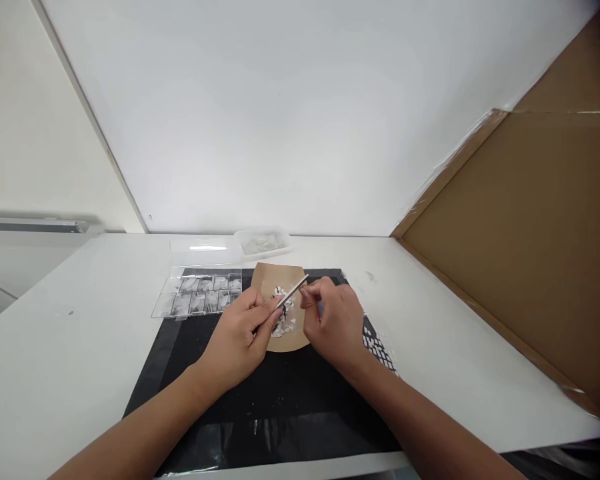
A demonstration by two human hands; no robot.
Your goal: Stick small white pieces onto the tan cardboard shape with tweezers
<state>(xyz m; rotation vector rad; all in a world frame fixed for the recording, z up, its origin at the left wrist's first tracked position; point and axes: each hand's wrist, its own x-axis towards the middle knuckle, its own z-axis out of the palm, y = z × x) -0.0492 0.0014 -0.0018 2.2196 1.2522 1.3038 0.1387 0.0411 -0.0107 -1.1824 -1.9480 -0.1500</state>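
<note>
My left hand (pixel 243 333) holds thin metal tweezers (pixel 293 293), their tips pointing up and right over a brown piece of card (pixel 275 277). A small heap of white fragments (pixel 285 320) lies on that card. My right hand (pixel 333 323) is curled beside the tweezer tips, its fingertips pinched close to them; whether it holds a fragment I cannot tell. Both hands rest over a black mat (pixel 280 400) on the white table (pixel 55 347).
A clear compartment box (pixel 200 297) with small pale pieces lies left of the card. Behind it sit a clear lid (pixel 203 250) and a small plastic tub (pixel 263 241). A patterned black-and-white sheet (pixel 377 347) lies by my right wrist. A cardboard panel (pixel 530 253) stands along the right.
</note>
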